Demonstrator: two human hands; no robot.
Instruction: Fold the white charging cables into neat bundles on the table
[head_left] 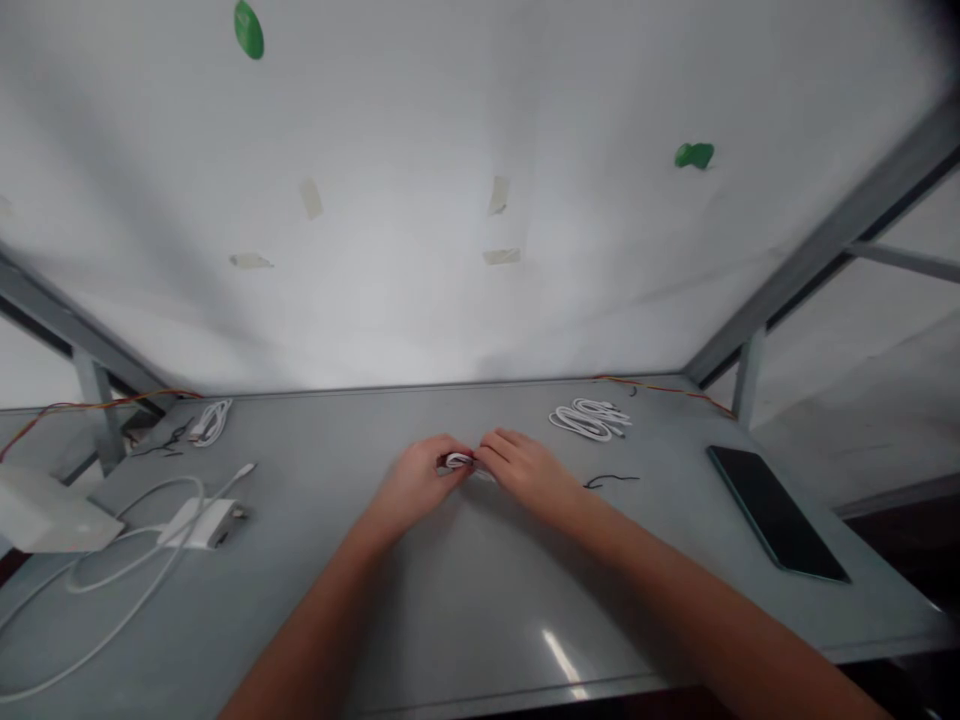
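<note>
My left hand (pixel 418 478) and my right hand (pixel 525 468) meet over the middle of the grey table (pixel 465 600). Between their fingertips they pinch a small folded white cable (pixel 459 461), mostly hidden by the fingers. Both hands have their fingers curled closed around it. A short black twist tie (pixel 611 481) lies on the table just right of my right hand.
A coiled white cable bundle (pixel 590 417) lies at the back right. A dark phone (pixel 776 510) rests near the right edge. At the left are a white charger with a long cable (pixel 201 522), another coiled cable (pixel 211 421) and a white box (pixel 45 512). A white wall stands behind.
</note>
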